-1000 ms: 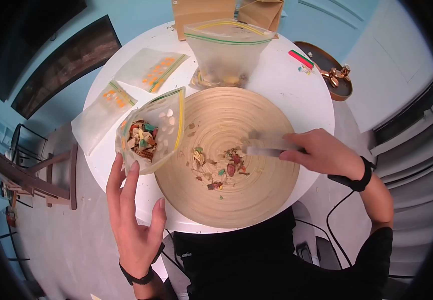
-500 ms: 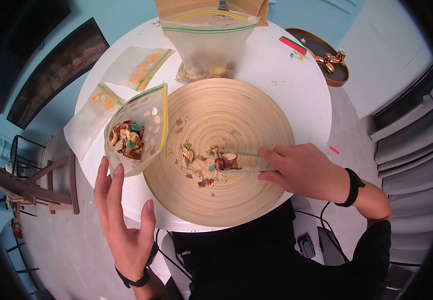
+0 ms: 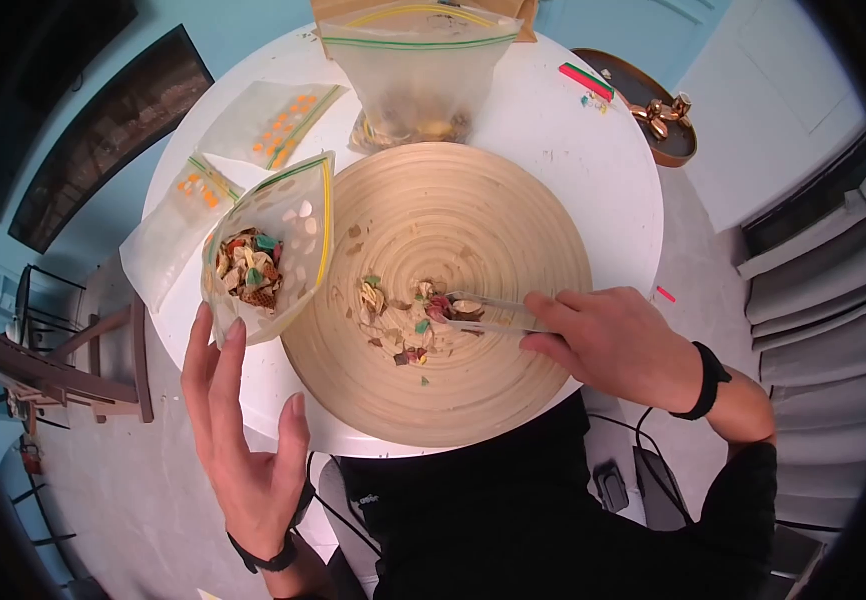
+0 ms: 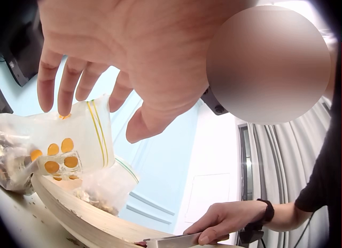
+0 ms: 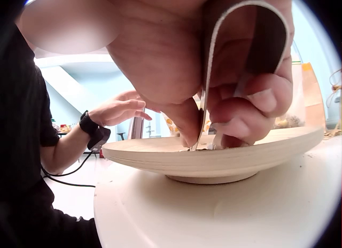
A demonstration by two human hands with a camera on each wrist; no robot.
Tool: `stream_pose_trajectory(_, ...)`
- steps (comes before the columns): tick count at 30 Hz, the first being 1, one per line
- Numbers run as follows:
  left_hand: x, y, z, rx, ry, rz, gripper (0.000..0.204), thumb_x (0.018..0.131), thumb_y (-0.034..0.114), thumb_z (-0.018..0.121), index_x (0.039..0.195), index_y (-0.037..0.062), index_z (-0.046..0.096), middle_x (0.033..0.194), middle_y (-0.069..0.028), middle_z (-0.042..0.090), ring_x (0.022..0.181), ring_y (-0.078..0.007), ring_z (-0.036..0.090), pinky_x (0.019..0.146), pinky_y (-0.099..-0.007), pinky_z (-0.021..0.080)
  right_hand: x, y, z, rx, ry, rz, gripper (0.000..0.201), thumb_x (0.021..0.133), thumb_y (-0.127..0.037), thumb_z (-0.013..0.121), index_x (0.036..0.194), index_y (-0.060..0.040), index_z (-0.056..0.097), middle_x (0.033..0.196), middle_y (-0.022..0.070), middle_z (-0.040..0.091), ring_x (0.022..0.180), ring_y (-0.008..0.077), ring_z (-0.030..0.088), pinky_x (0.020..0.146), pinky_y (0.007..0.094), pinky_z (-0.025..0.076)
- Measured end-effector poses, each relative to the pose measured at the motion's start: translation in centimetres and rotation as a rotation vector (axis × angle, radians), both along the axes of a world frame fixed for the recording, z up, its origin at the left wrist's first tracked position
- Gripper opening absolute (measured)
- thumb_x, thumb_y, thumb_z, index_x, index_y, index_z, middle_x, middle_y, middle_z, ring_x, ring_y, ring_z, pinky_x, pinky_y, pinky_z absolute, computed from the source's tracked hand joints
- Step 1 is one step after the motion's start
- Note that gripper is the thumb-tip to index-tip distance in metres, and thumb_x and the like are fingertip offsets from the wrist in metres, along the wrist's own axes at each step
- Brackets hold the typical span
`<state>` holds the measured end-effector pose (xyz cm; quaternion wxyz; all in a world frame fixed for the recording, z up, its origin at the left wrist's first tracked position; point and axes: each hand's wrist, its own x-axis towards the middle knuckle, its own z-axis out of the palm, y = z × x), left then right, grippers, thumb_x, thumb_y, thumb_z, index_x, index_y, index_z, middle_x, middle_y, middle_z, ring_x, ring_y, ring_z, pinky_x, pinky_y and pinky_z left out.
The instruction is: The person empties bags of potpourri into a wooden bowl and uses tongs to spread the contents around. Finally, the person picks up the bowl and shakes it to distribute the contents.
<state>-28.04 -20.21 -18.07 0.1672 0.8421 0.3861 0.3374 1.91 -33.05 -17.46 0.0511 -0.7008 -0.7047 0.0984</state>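
My right hand pinches metal tweezers, whose tips are at dried bits near the middle of the round wooden plate. In the right wrist view the tweezers' bent end loops above the curled fingers. More small pieces lie left of the tips. Beside the plate's left rim stands an open zip bag holding a mixed dried heap. My left hand has its fingers extended, the fingertips at the bag's lower edge; whether they touch it, I cannot tell.
Two flat zip bags with orange dots lie at the table's left. A large zip bag stands behind the plate, before brown paper bags. Red and green strips lie at the back right, near a dark round tray.
The right hand has swung the tweezers inward over the plate's pieces, and their arms are closer together than half a second ago. The left hand stays by the bag; the head view has shifted.
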Motion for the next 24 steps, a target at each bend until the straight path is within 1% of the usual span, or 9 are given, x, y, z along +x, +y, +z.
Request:
stream_pose_trajectory(3,-0.1,0.1,0.0,0.005,0.017,-0.013,0.068,0.081,0.004,0.067,0.146,0.0076,0.052,0.155,-0.0231,0.041,0.138,-0.0422,0.045,0.112,-0.0505,0.040,-0.1,0.2,0.0,0.034,-0.009,0.006,0.033,0.097,-0.035,0.065,0.114,-0.0066,0.059,0.071,0.0079,0.060,0.063,0.0304,0.064,0.054,0.0405,0.048)
stream_pose_trajectory(5,-0.3,0.2,-0.2,0.041,0.039,0.000,0.062,0.087,0.014,0.066,0.147,0.0096,0.051,0.158,-0.0180,0.041,0.138,-0.0353,0.045,0.103,-0.0456,0.045,-0.2,0.3,0.1,0.036,-0.016,0.005,0.032,0.097,-0.034,0.066,0.113,-0.0073,0.060,0.071,0.0073,0.060,0.063,0.0299,0.064,0.054,0.0403,0.048)
stream_pose_trajectory(8,-0.3,0.0,0.1,0.005,0.028,-0.001,0.066,0.082,0.006,0.067,0.146,0.0067,0.053,0.155,-0.0233,0.040,0.138,-0.0421,0.045,0.112,-0.0499,0.040,-0.3,0.4,0.0,0.066,-0.029,0.021,0.031,0.096,-0.034,0.067,0.111,-0.0076,0.061,0.070,0.0062,0.060,0.062,0.0286,0.064,0.053,0.0400,0.048)
stream_pose_trajectory(11,-0.4,0.1,0.1,0.013,0.034,-0.006,0.066,0.081,0.005,0.067,0.146,0.0068,0.053,0.155,-0.0233,0.040,0.138,-0.0422,0.045,0.112,-0.0499,0.040,-0.3,0.3,-0.1,0.083,-0.042,0.024,0.031,0.095,-0.033,0.068,0.111,-0.0071,0.062,0.071,0.0058,0.060,0.062,0.0278,0.063,0.053,0.0396,0.048)
stream_pose_trajectory(14,-0.4,0.1,0.2,0.018,0.038,-0.007,0.066,0.081,0.005,0.067,0.146,0.0071,0.053,0.156,-0.0233,0.040,0.138,-0.0423,0.045,0.112,-0.0500,0.039,-0.1,0.4,0.5,0.042,-0.049,0.033,0.034,0.099,-0.034,0.062,0.115,-0.0037,0.062,0.075,0.0074,0.064,0.069,0.0296,0.067,0.058,0.0393,0.052)
stream_pose_trajectory(17,-0.6,0.3,-0.2,0.051,0.062,0.008,0.063,0.087,0.016,0.068,0.147,0.0097,0.052,0.157,-0.0189,0.042,0.138,-0.0363,0.046,0.103,-0.0464,0.045,0.3,0.8,0.7,0.065,-0.054,0.028,0.040,0.096,-0.037,0.065,0.117,-0.0032,0.062,0.078,0.0077,0.064,0.069,0.0292,0.067,0.059,0.0389,0.052)
stream_pose_trajectory(21,-0.5,0.2,-0.1,0.040,0.061,0.010,0.063,0.087,0.017,0.068,0.147,0.0100,0.052,0.157,-0.0191,0.042,0.138,-0.0363,0.046,0.103,-0.0465,0.046,1.6,2.6,1.0,-0.014,0.032,0.088,0.048,0.092,-0.040,0.070,0.122,-0.0032,0.062,0.085,0.0108,0.065,0.077,0.0310,0.068,0.068,0.0402,0.053)
stream_pose_trajectory(23,-0.4,0.0,0.1,0.005,0.040,0.004,0.068,0.080,0.004,0.068,0.146,0.0080,0.053,0.156,-0.0233,0.040,0.138,-0.0423,0.045,0.113,-0.0503,0.039,2.3,3.7,1.0,-0.021,0.078,0.115,0.048,0.092,-0.039,0.071,0.123,-0.0031,0.063,0.087,0.0119,0.066,0.080,0.0320,0.068,0.071,0.0410,0.053)
stream_pose_trajectory(24,-0.4,0.0,0.2,0.008,0.041,0.004,0.068,0.080,0.004,0.068,0.146,0.0080,0.053,0.156,-0.0233,0.040,0.138,-0.0423,0.045,0.113,-0.0503,0.039,2.6,4.2,1.1,-0.069,0.089,0.097,0.047,0.092,-0.038,0.071,0.122,-0.0034,0.063,0.087,0.0126,0.066,0.081,0.0326,0.068,0.073,0.0415,0.053)
